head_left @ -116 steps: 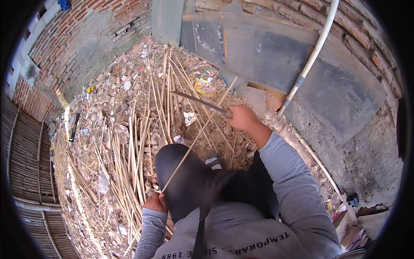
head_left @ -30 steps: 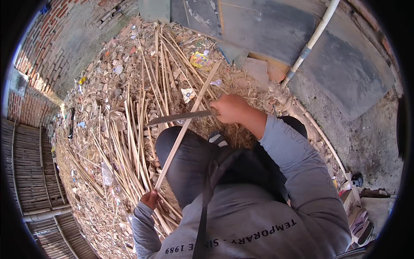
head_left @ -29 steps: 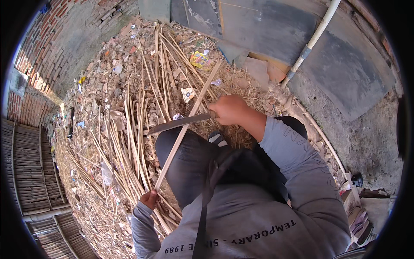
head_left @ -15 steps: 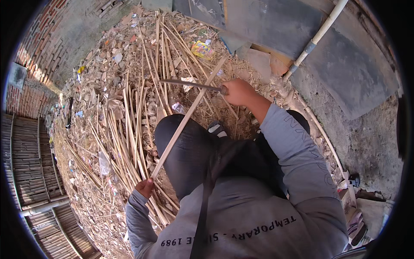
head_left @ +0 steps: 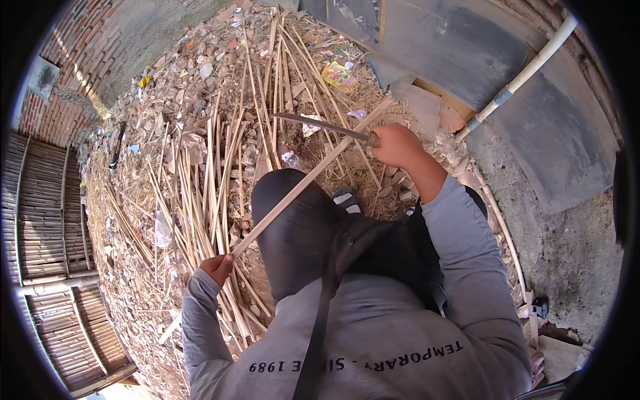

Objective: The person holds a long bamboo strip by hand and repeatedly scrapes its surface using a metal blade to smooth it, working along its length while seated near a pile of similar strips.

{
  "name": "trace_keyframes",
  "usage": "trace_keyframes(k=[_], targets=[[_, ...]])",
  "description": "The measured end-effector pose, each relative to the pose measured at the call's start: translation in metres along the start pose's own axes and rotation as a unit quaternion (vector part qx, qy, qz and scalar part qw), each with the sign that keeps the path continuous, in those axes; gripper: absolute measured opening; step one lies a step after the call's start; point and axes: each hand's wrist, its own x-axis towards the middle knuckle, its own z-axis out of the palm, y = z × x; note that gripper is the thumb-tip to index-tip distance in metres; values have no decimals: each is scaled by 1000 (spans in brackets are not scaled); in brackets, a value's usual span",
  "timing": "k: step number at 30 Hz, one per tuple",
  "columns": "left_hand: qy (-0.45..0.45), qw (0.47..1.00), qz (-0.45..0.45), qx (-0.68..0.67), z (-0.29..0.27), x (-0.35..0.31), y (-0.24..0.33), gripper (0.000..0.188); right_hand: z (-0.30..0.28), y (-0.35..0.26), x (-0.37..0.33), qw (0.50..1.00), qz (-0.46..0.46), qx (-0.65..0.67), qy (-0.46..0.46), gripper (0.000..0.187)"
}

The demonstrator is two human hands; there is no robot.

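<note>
Closed round the handle of a long dark-bladed knife point(head_left: 319, 125), my right hand point(head_left: 398, 147) is out in front of my right knee. The blade points left and crosses over a flat pale bamboo strip point(head_left: 300, 189); whether the edge touches it I cannot tell. My left hand point(head_left: 218, 268) grips the near end of that strip, low at the left. The strip runs slantwise above my left thigh, its far end beyond the knife hand. To the left, several split bamboo strips point(head_left: 200, 187) lie in a loose pile on the ground.
Rubble and dry litter point(head_left: 140, 227) cover the ground. A bright yellow wrapper point(head_left: 339, 76) lies ahead. Dark panels point(head_left: 453, 53) and a pale pole point(head_left: 513, 83) lean along the right wall. At the far left stands a bamboo slat screen point(head_left: 47, 207).
The view has shifted, moving the scene slightly. My left hand sits a little higher in the picture, and the strip slopes less steeply. Both hands keep their holds.
</note>
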Motion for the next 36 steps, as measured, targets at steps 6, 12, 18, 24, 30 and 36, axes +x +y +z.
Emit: trace_keyframes(k=[6, 12, 18, 24, 30, 36], targets=[[143, 962, 143, 185, 9, 13, 22, 51, 0, -16, -6, 998, -38, 31, -45, 35], [139, 959, 142, 200, 14, 18, 40, 48, 3, 18, -1, 997, 72, 31, -20, 34], [154, 955, 183, 174, 19, 23, 23, 52, -4, 25, -6, 998, 37, 14, -45, 35], [117, 967, 166, 157, 11, 24, 23, 48, -16, 41, -4, 998, 54, 10, -39, 36], [106, 971, 159, 141, 13, 26, 24, 49, -24, 58, -19, 996, 56, -24, -69, 31], [107, 974, 158, 122, 13, 28, 18, 48, -21, 34, -19, 998, 49, 1, -50, 32]])
